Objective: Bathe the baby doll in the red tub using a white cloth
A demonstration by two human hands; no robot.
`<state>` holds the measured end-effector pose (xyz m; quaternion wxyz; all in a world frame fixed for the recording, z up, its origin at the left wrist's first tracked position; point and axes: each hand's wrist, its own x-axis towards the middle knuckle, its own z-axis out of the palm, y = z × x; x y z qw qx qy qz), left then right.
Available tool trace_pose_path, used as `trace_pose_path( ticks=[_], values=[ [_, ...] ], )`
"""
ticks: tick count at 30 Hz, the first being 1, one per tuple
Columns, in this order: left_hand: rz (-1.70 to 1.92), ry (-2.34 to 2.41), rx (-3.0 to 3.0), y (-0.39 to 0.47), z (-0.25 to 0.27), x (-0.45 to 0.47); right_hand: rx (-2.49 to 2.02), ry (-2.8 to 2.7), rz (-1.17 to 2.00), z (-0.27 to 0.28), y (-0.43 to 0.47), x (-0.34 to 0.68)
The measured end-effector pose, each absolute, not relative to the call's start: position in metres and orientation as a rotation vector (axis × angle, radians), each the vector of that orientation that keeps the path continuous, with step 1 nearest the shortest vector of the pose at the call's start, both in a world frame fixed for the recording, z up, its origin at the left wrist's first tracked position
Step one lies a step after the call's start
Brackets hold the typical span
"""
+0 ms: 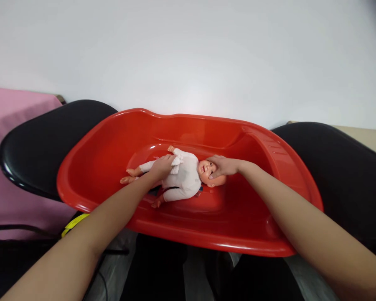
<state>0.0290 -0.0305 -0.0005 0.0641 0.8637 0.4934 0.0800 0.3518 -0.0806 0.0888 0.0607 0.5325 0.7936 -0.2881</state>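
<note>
A baby doll [183, 175] in a white long-sleeved suit lies on its back inside a red baby bathtub [238, 225], head to the right and bare feet to the left. My left hand [164, 166] is closed over the doll's lower body, with bunched white cloth [177, 162] at its fingers. Whether that cloth is separate from the suit, I cannot tell. My right hand [223, 165] cups the doll's head [217, 181], with the thumb by the cheek and the fingers across the forehead. Something dark, partly hidden, shows beneath the doll.
The tub rests between a black seat [50, 146] on the left and another black seat [341, 167] on the right. Pink cloth [19, 113] hangs at far left. A white wall [188, 54] stands behind. Something yellow [73, 223] pokes out below the tub's left rim.
</note>
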Motion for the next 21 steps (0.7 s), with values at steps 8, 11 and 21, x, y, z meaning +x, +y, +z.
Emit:
trace_pose_path(
  ticks=[8,11,21],
  values=[
    [0.141,1.671,2.451,-0.018,0.004,0.006,1.615,2.390,-0.861,0.093,-0.083,0.350],
    [0.105,1.817,2.241,-0.015,0.003,-0.009,1.617,2.388,-0.878,0.094,-0.084,0.349],
    [0.050,1.992,2.194,-0.011,-0.007,-0.025,1.629,2.356,-0.925,0.095,-0.084,0.349]
  ],
)
